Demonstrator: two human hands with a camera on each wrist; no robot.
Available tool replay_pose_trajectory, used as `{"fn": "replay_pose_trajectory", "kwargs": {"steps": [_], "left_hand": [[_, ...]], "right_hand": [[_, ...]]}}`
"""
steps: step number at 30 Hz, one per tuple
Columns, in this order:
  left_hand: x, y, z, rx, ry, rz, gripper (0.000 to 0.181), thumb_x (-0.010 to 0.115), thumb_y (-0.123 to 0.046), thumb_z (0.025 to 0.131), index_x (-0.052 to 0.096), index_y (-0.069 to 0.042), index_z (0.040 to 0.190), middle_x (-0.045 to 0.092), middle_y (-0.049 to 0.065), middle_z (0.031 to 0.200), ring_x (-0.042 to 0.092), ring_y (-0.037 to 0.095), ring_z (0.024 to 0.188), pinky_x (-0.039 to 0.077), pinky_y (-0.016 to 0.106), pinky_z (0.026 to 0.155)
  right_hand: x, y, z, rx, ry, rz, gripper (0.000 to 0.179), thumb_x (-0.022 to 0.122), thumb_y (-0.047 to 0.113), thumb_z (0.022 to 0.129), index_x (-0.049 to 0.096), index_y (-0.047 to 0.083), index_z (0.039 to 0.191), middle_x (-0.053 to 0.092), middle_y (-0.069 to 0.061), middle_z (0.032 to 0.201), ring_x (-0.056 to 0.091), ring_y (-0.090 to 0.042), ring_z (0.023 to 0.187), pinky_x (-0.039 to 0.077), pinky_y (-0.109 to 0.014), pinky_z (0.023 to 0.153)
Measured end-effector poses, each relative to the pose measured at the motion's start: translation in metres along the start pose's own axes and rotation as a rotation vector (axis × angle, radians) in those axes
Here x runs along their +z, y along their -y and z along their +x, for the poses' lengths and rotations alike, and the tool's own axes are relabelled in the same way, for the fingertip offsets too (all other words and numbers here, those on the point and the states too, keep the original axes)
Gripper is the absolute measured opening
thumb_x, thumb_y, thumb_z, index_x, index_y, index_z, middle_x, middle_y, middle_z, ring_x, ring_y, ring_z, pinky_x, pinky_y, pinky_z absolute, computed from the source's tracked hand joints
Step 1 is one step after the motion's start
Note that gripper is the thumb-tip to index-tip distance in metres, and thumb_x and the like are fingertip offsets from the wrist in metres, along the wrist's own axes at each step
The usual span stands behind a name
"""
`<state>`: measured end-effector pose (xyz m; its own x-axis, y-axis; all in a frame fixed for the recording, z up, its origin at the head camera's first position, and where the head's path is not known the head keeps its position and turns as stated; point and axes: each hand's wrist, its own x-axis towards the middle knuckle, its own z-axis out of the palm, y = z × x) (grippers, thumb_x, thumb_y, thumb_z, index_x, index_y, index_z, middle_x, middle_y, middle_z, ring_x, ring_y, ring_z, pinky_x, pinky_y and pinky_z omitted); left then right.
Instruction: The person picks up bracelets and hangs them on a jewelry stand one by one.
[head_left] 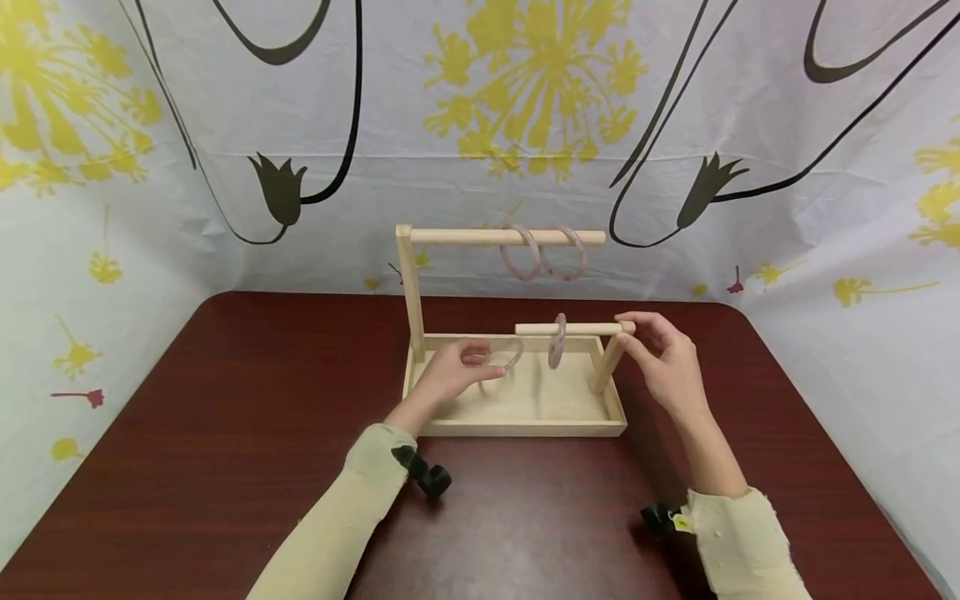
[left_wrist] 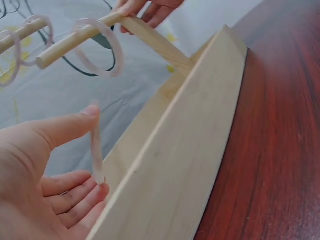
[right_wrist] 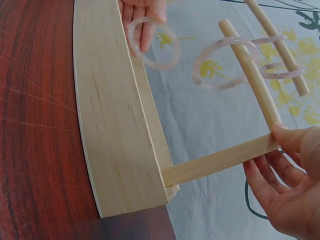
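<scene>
My left hand [head_left: 454, 372] pinches a pale translucent bangle [right_wrist: 154, 44] between thumb and fingers, over the wooden tray of a jewelry stand [head_left: 517, 428]. The bangle stands apart from the free left end of the short lower bar [head_left: 534, 329]. One bangle [head_left: 557, 342] hangs around that bar. My right hand [head_left: 663, 358] grips the bar's right end, where it meets the short post [right_wrist: 220, 161], thumb on the near side. Two pinkish bangles [head_left: 521, 252] hang on the higher rear bar [head_left: 457, 237], close beside each other.
A tall post [head_left: 411, 292] carries the rear bar on the left. The stand rests on a dark red-brown table [head_left: 300, 400]. A white cloth [head_left: 330, 183] with yellow flowers hangs behind and at both sides. Each sleeve has a black wrist strap [head_left: 423, 472].
</scene>
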<state>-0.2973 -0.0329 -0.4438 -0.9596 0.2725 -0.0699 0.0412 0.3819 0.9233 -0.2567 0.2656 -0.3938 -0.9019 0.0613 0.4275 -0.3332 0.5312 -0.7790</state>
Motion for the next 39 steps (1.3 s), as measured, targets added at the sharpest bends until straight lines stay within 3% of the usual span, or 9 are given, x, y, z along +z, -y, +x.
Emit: {"fn": "replay_pose_trajectory", "kwargs": {"steps": [10, 15, 26, 39], "left_hand": [[-0.011, -0.001, -0.002, 0.011, 0.031, -0.224, 0.053, 0.071, -0.016, 0.092, 0.053, 0.000, 0.139, 0.058, 0.018, 0.141, 0.057, 0.032, 0.130, 0.048, 0.041, 0.109], [-0.013, -0.002, -0.004, 0.019, 0.006, -0.304, 0.052, 0.069, -0.012, 0.093, 0.052, 0.003, 0.139, 0.056, 0.020, 0.142, 0.055, 0.034, 0.132, 0.044, 0.041, 0.113], [-0.014, -0.004, -0.005, 0.049, -0.014, -0.437, 0.053, 0.068, -0.008, 0.093, 0.050, 0.003, 0.141, 0.054, 0.020, 0.145, 0.052, 0.031, 0.136, 0.040, 0.038, 0.116], [-0.013, -0.011, -0.008, 0.095, 0.029, -0.484, 0.051, 0.063, -0.003, 0.094, 0.048, 0.003, 0.142, 0.052, 0.021, 0.146, 0.050, 0.032, 0.138, 0.041, 0.036, 0.115]], "right_hand": [[0.000, 0.000, 0.001, 0.001, 0.001, -0.013, 0.028, 0.069, 0.011, 0.094, 0.067, 0.005, 0.122, 0.068, 0.006, 0.107, 0.059, 0.014, 0.098, 0.044, -0.003, 0.084], [0.000, 0.000, 0.001, 0.004, 0.003, -0.010, 0.028, 0.068, 0.011, 0.094, 0.067, 0.005, 0.122, 0.067, 0.014, 0.106, 0.058, 0.014, 0.098, 0.044, -0.003, 0.085], [0.000, -0.001, 0.001, -0.005, -0.001, -0.005, 0.028, 0.068, 0.008, 0.094, 0.067, 0.003, 0.122, 0.062, 0.031, 0.099, 0.059, 0.013, 0.095, 0.044, -0.003, 0.082], [0.000, 0.001, 0.000, -0.003, -0.002, -0.001, 0.028, 0.069, 0.010, 0.094, 0.067, 0.004, 0.121, 0.067, 0.016, 0.104, 0.059, 0.014, 0.096, 0.044, -0.003, 0.083]]}}
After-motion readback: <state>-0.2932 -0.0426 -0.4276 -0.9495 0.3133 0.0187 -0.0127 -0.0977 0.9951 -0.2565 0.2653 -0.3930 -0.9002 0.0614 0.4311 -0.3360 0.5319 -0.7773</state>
